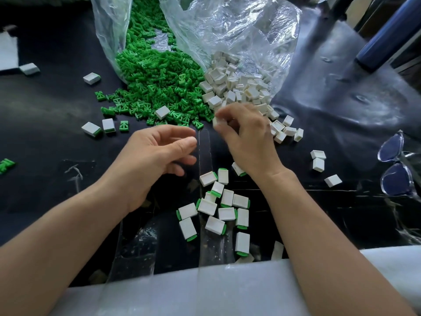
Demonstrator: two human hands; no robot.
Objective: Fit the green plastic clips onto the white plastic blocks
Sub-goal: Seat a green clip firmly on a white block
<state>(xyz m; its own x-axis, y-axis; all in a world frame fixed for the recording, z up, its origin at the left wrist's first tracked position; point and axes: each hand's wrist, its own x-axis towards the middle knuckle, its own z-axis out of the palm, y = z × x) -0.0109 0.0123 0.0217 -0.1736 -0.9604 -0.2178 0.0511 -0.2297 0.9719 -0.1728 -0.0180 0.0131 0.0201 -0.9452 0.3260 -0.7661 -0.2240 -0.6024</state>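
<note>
At the near edge of the heap of small white rectangular plastic blocks [237, 87], my right hand [248, 137] has its grip pinched on one white block [216, 121]; my left hand [156, 156] hovers released and empty. I would pick one piece from the pile of small green plastic clips [155, 83] just ahead, square it to the block's open end, then press evenly.

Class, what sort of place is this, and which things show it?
Probably a small assembly workbench: bulk bags of green clips and white blocks spill onto a dark table, finished pieces heaped nearby.
</note>
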